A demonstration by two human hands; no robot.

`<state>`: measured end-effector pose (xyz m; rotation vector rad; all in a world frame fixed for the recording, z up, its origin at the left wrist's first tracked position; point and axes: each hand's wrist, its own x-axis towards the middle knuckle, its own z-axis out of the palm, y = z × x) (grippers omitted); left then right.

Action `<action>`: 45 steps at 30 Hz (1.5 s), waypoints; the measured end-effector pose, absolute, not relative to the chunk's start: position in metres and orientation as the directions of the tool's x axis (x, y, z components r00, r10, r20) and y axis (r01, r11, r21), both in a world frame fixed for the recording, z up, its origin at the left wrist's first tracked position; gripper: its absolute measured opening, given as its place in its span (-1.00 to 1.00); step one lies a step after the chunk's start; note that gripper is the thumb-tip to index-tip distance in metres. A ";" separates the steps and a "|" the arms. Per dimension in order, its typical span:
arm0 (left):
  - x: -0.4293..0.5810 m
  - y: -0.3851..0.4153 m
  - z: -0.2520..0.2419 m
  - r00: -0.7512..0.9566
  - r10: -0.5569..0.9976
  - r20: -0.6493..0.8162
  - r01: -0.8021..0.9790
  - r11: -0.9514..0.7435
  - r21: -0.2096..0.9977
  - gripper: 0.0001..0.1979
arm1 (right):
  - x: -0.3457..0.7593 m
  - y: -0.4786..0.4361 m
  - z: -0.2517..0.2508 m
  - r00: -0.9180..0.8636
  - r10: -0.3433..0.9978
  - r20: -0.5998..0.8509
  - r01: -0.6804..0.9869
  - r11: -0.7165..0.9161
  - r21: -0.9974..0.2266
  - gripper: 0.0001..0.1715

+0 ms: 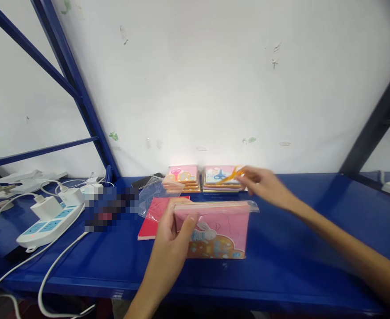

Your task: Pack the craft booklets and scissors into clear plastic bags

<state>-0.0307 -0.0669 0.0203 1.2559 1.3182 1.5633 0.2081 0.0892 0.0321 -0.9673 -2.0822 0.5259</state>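
My left hand (175, 237) is wrapped round a clear plastic bag of pink cards (226, 228), held upright above the table's front. A striped rabbit shows on the front card. Beyond it, my right hand (263, 184) pinches orange scissors (228, 177) by the handle, with the blades pointing left; the hand is slightly blurred. The scissors are over the right of two stacks of bagged cards (211, 188), which has blue scissors (220, 175) on top. Pink scissors (175, 173) top the left stack (182, 186). I cannot tell whether the orange scissors touch the stack.
Left of the bag lie a red pad or sheets (147, 227) and an empty clear bag (160, 195). A white power strip (50, 226) with chargers and cables (57, 266) occupies the table's left. Behind the blue table (291, 261) rises a white wall (208, 88) between blue metal posts (85, 115).
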 end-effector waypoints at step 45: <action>-0.039 -0.062 0.013 -0.227 0.946 0.231 0.066 -0.221 0.973 -0.57 | 0.179 -0.006 0.100 -0.749 0.565 0.345 0.525 0.824 -0.213 -0.70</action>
